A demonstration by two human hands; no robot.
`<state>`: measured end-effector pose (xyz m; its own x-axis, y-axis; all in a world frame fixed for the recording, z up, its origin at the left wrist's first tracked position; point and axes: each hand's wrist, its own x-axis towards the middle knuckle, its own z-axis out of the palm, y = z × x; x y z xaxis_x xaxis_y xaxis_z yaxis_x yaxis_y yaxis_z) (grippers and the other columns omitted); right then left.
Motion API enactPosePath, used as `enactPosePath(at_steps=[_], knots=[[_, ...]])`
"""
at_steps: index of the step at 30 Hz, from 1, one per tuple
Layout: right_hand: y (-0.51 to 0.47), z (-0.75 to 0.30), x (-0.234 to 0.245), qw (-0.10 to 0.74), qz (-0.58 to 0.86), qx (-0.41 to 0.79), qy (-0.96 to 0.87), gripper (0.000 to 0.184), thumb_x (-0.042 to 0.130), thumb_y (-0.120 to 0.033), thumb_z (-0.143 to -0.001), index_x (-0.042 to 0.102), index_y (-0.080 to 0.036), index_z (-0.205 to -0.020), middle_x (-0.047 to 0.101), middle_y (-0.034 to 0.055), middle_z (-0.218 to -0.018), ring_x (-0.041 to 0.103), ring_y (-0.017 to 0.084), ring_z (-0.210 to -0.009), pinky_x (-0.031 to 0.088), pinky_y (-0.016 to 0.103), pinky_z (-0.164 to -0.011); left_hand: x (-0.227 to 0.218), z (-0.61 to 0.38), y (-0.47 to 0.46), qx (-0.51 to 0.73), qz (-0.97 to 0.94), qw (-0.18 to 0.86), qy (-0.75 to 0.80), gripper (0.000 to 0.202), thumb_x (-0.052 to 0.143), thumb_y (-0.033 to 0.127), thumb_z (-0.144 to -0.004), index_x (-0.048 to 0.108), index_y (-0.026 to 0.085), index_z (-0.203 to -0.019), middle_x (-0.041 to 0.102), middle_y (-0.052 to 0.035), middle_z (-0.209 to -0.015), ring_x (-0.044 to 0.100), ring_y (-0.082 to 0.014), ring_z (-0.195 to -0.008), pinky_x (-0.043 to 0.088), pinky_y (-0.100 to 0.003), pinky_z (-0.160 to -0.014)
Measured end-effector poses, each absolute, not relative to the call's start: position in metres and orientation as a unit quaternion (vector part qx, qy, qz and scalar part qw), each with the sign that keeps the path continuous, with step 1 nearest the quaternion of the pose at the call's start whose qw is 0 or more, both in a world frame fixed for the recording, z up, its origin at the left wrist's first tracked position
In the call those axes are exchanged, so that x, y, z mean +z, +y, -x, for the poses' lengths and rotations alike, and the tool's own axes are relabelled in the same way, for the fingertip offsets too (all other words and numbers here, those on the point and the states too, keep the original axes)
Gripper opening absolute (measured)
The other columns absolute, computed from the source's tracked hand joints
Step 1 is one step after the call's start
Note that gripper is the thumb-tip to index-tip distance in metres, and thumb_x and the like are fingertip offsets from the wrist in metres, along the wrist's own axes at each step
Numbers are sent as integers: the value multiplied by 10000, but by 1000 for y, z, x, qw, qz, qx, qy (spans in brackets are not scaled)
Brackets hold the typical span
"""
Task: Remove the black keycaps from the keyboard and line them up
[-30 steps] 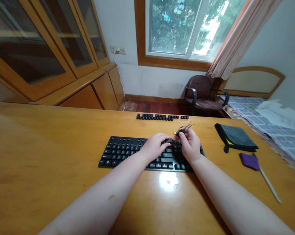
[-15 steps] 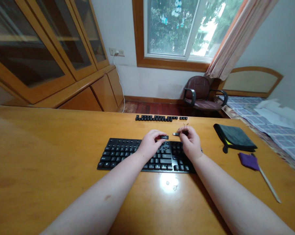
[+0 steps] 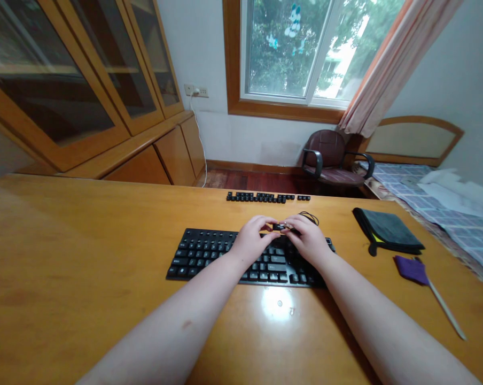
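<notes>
Left hand: the left hand (image 3: pixel 254 239) is pinched on a small black piece (image 3: pixel 279 227) above the keyboard's far edge.
Right hand: the right hand (image 3: pixel 309 240) nearly meets it, fingers closed on a metallic-looking plug (image 3: pixel 288 226); a black cable (image 3: pixel 310 217) loops out behind.
Keyboard: the black keyboard (image 3: pixel 203 248) lies beneath both hands on the worktop (image 3: pixel 105 262); hands and forearms block its middle and much of its right side.
Keycaps: loose black keycaps (image 3: pixel 261 198) line the worktop's far edge, beyond the hands.
Right of keyboard: a dark folded cloth (image 3: pixel 391 230), then nearer, a purple cloth (image 3: pixel 411 269) beside a pale strip (image 3: pixel 446 311).
Beyond worktop: maroon armchair (image 3: pixel 327 155), bed (image 3: pixel 405 179), window (image 3: pixel 285 51).
</notes>
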<state>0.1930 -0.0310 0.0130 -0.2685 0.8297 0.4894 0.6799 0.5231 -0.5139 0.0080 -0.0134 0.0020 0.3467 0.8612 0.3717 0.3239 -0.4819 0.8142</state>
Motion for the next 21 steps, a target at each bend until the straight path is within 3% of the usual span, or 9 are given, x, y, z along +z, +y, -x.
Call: enactPosePath(at_steps=[4,8,13,21], knots=[[-8,-209,35,396,566,37,-722,200,573,-286,-793,661,-212,-957,646,73,-961,594,212,-922,460,371,-838,5,-8,-16,385,-780,282,405,198,577,280,-801,599,184,-974,613,-41,-954,596,-152,-832,483,-320,-824],[42,-235,43,285,633,6,-720,171,622,-278,-746,691,-203,-883,670,68,-891,607,217,-849,458,336,-763,5,-8,-16,371,-789,277,403,137,536,280,-827,615,187,-888,623,-29,-886,591,-153,-820,480,-303,-795],[78,-253,16,144,707,8,-692,173,621,-283,-732,702,-192,-855,680,88,-839,612,216,-762,421,282,-633,4,-8,-15,365,-797,274,396,132,518,267,-837,618,186,-866,632,-24,-873,585,-148,-830,470,-285,-785],[81,-260,-12,148,710,43,-687,210,618,-281,-717,690,-217,-904,677,73,-875,598,212,-785,408,284,-650,7,-7,-16,355,-800,277,397,141,509,270,-843,623,187,-859,637,-24,-869,585,-151,-841,463,-279,-777]])
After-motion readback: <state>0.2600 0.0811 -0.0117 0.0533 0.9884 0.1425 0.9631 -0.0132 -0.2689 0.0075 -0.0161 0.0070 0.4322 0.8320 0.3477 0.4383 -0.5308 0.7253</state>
